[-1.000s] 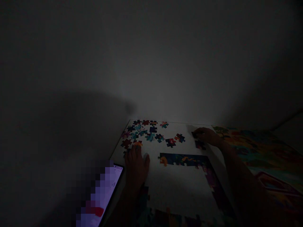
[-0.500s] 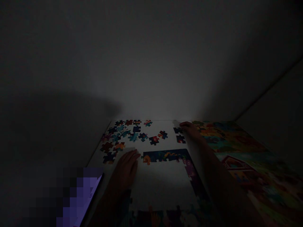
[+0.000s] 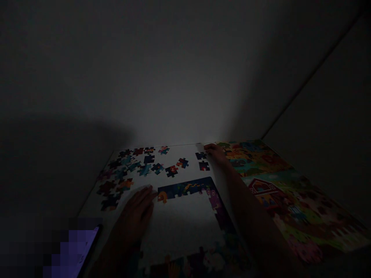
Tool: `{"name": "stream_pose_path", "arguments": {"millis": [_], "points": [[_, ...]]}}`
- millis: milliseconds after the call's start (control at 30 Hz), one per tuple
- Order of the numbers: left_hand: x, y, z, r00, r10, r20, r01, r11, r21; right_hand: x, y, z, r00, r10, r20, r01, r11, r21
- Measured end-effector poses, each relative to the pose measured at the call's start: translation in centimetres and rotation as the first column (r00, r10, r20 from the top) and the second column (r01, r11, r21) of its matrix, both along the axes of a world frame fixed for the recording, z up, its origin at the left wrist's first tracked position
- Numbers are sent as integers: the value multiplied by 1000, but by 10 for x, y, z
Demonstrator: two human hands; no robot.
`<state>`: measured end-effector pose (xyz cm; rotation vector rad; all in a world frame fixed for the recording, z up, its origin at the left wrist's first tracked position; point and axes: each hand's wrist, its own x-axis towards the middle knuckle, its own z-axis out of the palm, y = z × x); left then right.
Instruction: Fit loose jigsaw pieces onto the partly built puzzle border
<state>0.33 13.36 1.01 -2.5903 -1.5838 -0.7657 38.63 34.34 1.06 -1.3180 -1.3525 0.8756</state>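
In the dim head view, my left hand (image 3: 136, 212) lies flat on the white table, fingers stretched out. Its fingertips are beside the left end of a partly joined jigsaw puzzle border (image 3: 185, 188). Farther back, my right hand (image 3: 216, 153) has its fingers curled together beside a dark blue puzzle piece (image 3: 200, 155), partly covering its right side. Whatever those fingers hold, if anything, is hidden. Just below that piece lies another dark piece (image 3: 204, 166) with a red patch. Two loose pieces, one with a red figure (image 3: 171, 170), lie between my hands.
Several loose puzzle pieces (image 3: 144, 169) are spread over the table's back left. A colourful farm and animal picture (image 3: 261, 189) covers the right side. A device with a lit purple screen (image 3: 78, 253) is at the lower left. Behind the table rises a pale wall (image 3: 179, 96).
The view has swung right, so the table and both hands appear farther left. Against the puzzle pieces, my hands have stayed in nearly the same places.
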Motion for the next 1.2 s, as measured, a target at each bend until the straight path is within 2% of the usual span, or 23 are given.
{"name": "stream_pose_path", "arguments": {"millis": [400, 700, 1000, 1200], "points": [[4, -4, 9, 999, 10, -31, -12, 998, -58, 2, 0, 0, 998, 24, 53, -24, 1000, 7], [8, -8, 16, 1000, 9, -24, -12, 994, -109, 2, 0, -5, 989, -8, 149, 5, 1000, 19], [12, -9, 20, 995, 43, 88, -25, 980, -197, 2, -2, 0, 978, -28, 207, 26, 1000, 13], [11, -8, 20, 996, 46, 74, -32, 984, -173, -3, -6, 4, 976, -13, 217, 14, 1000, -3]]}}
